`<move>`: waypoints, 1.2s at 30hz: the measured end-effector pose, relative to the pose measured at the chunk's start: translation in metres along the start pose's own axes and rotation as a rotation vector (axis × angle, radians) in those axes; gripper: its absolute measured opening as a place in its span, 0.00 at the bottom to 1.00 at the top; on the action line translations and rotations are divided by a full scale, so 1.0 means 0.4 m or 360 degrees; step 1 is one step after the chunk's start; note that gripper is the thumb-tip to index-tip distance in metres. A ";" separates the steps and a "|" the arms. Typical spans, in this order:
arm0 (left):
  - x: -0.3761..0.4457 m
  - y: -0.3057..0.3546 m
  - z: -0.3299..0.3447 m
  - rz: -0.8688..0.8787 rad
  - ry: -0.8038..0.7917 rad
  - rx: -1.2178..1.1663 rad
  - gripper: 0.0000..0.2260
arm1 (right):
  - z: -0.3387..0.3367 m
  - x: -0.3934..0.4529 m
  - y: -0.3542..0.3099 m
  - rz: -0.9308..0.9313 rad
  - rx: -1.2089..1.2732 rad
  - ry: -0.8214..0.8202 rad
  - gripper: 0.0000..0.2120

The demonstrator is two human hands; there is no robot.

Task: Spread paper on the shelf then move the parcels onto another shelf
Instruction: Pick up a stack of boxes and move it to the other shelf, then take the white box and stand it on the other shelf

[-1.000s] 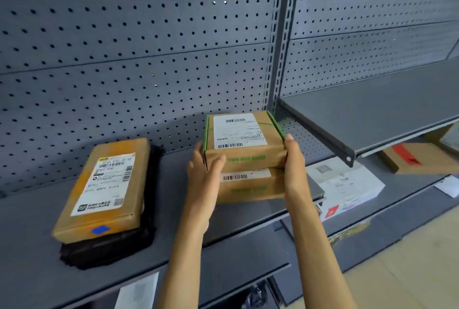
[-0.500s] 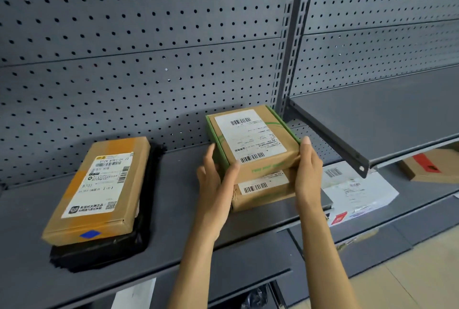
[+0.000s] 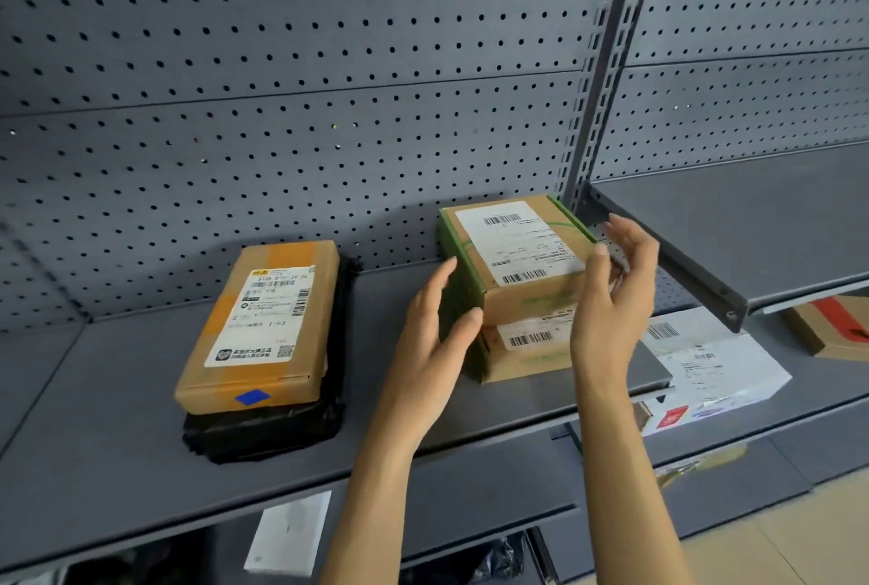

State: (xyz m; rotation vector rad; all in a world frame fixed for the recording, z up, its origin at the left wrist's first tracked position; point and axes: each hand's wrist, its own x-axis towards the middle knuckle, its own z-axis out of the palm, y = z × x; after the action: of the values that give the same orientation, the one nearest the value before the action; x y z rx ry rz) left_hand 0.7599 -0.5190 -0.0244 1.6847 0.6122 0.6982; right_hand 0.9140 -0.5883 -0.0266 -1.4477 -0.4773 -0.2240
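Two brown parcels with green edges sit stacked toward the right end of a grey metal shelf [image 3: 117, 457]; the upper parcel [image 3: 512, 255] lies skewed on the lower parcel [image 3: 526, 349]. The left hand [image 3: 432, 330] has its fingers nearly straight against the upper parcel's left side, thumb at its near corner. The right hand [image 3: 611, 297] is loosely spread by the right side, thumb tip touching the top edge, fingers apart from the box. Further left on the same shelf, a long brown parcel [image 3: 263, 326] lies on a black bag [image 3: 263, 429]. Behind stands grey pegboard [image 3: 282, 114]. To the right a higher shelf [image 3: 752, 227] juts out; below it lie a white parcel [image 3: 714, 363] and a brown box with red [image 3: 832, 326].
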 end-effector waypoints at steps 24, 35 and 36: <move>-0.716 0.064 -1.109 0.0384 0.1424 0.0192 0.12 | 0.692 -1.034 -0.678 0.0030 0.1133 -0.1578 0.18; -1.089 -0.026 -1.520 0.0198 0.2037 0.0230 0.17 | 0.925 -1.561 -0.876 0.0070 0.1203 -0.2298 0.14; -1.109 -0.040 -1.546 0.0180 0.2085 0.0241 0.16 | 0.943 -1.598 -0.882 0.0089 0.1206 -0.2341 0.15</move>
State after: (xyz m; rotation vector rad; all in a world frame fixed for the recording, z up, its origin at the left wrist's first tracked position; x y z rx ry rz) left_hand 0.0056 -0.4212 0.0066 1.2114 1.4807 1.8840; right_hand 0.1298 -0.3484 0.0257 -0.6398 -1.4881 1.0579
